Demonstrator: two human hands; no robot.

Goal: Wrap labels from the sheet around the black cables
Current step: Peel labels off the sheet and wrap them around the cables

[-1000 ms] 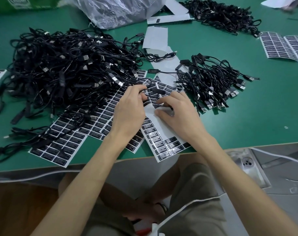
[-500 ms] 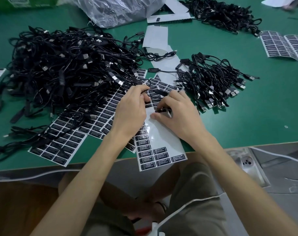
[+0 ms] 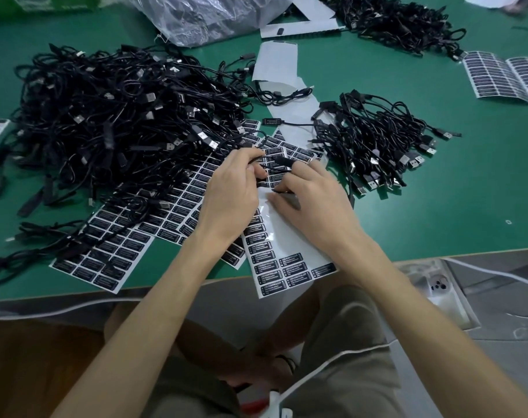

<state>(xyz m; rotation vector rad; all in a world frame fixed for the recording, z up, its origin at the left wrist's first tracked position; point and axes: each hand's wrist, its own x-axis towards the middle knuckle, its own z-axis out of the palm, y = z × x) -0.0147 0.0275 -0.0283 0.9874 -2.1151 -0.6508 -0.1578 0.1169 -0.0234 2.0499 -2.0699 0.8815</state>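
My left hand point(image 3: 231, 193) pinches a thin black cable point(image 3: 276, 164) just above the label sheets, fingers curled round it. My right hand point(image 3: 314, 200) sits close beside it, thumb and fingers pinching a small black label point(image 3: 282, 192) at the cable. Under both hands lies a partly used white label sheet point(image 3: 286, 254) that sticks out over the table's front edge. A large heap of black cables point(image 3: 105, 122) fills the left of the table. A smaller pile of cables point(image 3: 374, 143) lies to the right.
More label sheets point(image 3: 112, 251) spread under the big heap, and others point(image 3: 504, 76) lie far right. A clear plastic bag point(image 3: 208, 16) and a third cable pile point(image 3: 401, 22) sit at the back. The green table point(image 3: 455, 206) ends just behind my wrists.
The loose label sheet has slid and turned under my hands and now overhangs the table edge. My right hand has lifted a label off it towards the cable in my left hand.
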